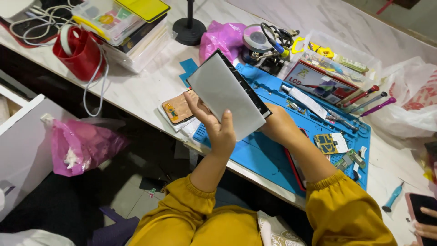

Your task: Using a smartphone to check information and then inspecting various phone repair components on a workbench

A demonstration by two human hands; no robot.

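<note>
My left hand (217,126) grips a flat rectangular screen panel (226,93) with a pale grey back and a black edge, thumb across its lower face, holding it tilted above the front of a blue work mat (268,155). My right hand (278,124) is behind the panel's right lower corner and supports it there; its fingers are hidden. Both arms wear mustard-yellow sleeves. Under the right forearm a red-rimmed phone frame (293,168) lies on the mat.
A phone back with copper parts (179,108) lies left of the mat. Small circuit boards (328,143), tweezers and screwdrivers (368,101) lie on the mat's right. Behind it are a pink bag (221,38), a parts tray (334,66), a red cup (81,52) and stacked boxes (123,25). Another person's hand (427,223) holds a phone at lower right.
</note>
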